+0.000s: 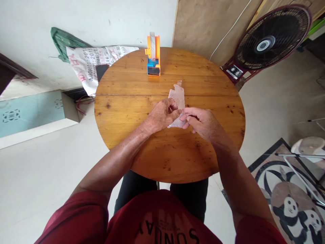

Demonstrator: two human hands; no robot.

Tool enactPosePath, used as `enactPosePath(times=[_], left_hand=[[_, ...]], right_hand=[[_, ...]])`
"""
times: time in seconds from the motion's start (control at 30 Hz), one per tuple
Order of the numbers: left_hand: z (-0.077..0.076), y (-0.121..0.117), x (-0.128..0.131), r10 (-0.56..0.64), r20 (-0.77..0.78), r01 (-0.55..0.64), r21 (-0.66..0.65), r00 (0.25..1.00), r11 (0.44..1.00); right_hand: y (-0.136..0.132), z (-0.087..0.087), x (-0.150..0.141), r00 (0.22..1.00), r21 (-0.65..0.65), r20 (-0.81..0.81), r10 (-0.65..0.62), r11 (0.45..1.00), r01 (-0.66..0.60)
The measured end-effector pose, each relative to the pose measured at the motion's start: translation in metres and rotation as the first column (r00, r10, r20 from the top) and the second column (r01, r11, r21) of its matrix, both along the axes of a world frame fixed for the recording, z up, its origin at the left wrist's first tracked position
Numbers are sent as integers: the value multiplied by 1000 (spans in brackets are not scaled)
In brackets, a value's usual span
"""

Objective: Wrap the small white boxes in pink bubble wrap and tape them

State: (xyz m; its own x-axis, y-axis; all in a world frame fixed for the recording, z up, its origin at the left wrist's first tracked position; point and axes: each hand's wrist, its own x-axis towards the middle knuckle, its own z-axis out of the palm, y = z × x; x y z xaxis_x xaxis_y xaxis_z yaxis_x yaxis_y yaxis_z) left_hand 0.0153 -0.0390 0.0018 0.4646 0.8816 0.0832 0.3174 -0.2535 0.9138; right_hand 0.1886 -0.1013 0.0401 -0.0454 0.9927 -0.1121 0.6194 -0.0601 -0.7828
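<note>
Head view: the fingers of the left hand [164, 115] curl over a crumpled translucent plastic packet [178, 96], and those of the right hand [201, 122] curl at its right edge; I cannot tell whether either hand pinches it. The forearms [122, 154] converge over the round wooden surface [122, 115] bearing the packet. Beyond stands an orange tape dispenser [157, 51]. Upside-down lettering on the red shirt [132, 220] seems to read "SUNDAY"; a white sack [82, 66] shows "ISO9001".

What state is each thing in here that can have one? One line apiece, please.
Translucent sheet: ragged-edged, partly hidden
Left hand: fingers curled, at the sheet
Right hand: fingers bent, at the sheet
Tape dispenser: upright, roll loaded
Fan: unclear whether running
Printed sack: creased
</note>
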Motion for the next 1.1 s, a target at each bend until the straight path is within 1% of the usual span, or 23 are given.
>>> enactPosePath(times=[0.07,0.13,0.23,0.33,0.43,0.53,0.63,0.7,0.77,0.83,0.87,0.93,1.0,1.1], left_hand=[[-3,-1,4,40,-24,-39,46,999,998],[-6,-2,6,76,-50,-71,97,996,993],[-8,-2,8,77,-64,-69,115,995,991],[-8,-2,7,51,-69,-45,90,996,995],[-7,-2,7,39,-96,-31,80,995,996],[-6,-3,7,41,-132,-30,83,990,996],[-6,-4,8,44,-148,-32,85,988,996],[-6,-4,8,48,-155,-34,91,987,995],[-6,-4,8,49,-166,-32,106,985,994],[-6,-4,8,51,-182,-29,122,982,992],[-6,-5,9,54,-192,-29,129,980,991],[-4,-6,9,67,-212,-36,147,975,989],[-2,-9,10,84,-238,-46,160,968,986],[1,-15,11,104,-308,-53,171,946,984]], right_hand=[[0,0,0,997,37,66,28,999,-30],[-1,-1,-2,994,46,109,26,998,-31],[-5,-2,-3,995,17,99,-1,1000,-1],[-9,-3,-2,999,-8,20,-28,1000,28],[-11,-4,3,993,-60,-109,-41,998,34],[-9,-5,10,972,-111,-231,-31,994,5],[-5,-9,16,962,-120,-274,5,992,-39],[-3,-13,19,966,-54,-259,12,998,-27],[-1,-17,22,980,86,-196,-22,996,39],[1,-20,25,995,243,-83,-50,968,69],[3,-22,25,999,306,-20,-41,951,45],[6,-25,26,996,377,91,26,924,-59],[9,-28,25,980,401,169,104,901,-165],[12,-33,23,954,424,268,137,872,-245]])
